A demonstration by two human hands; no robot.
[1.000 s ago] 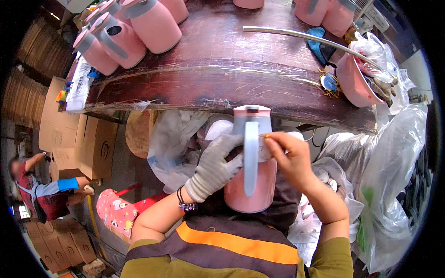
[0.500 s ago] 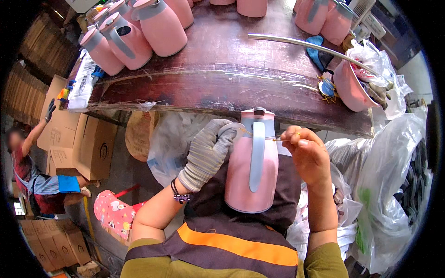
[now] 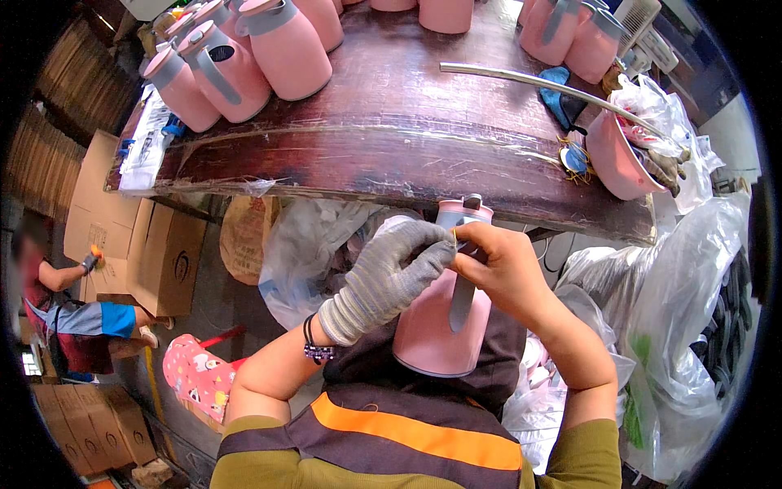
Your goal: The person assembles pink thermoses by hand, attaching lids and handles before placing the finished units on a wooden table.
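The pink jug (image 3: 436, 326) stands upright in the person's lap, just below the near edge of the dark wooden surface (image 3: 391, 138). The gloved left hand (image 3: 391, 273) curls against its upper left side, and the bare right hand (image 3: 503, 269) closes its fingers at the top of the grey handle (image 3: 462, 297). Both hands meet near the lid, fingertips touching.
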